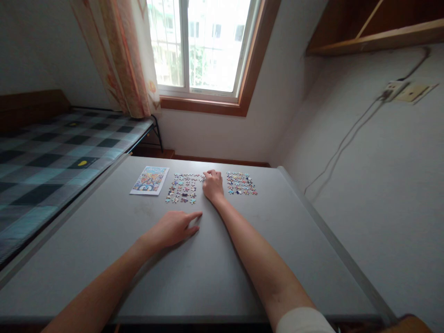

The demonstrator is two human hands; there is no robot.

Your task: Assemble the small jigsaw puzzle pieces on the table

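My right hand (212,186) reaches to the far part of the table, fingers curled down at the top right corner of a group of jigsaw puzzle pieces (183,188). Its fingertips pinch at a small piece at the end of the top row, mostly covered by the fingers. My left hand (175,227) rests on the table just nearer than that group, index finger stretched out and thumb apart, holding nothing. To the right of my right hand lies a second group of loose pieces (242,183), set in rows.
A printed picture sheet (150,181) with a colourful cartoon scene lies left of the pieces on the grey table (222,277). A bed with a checked cover (65,148) stands at the left. Beyond are a curtain (118,60) and window; a cable (342,143) hangs on the right wall.
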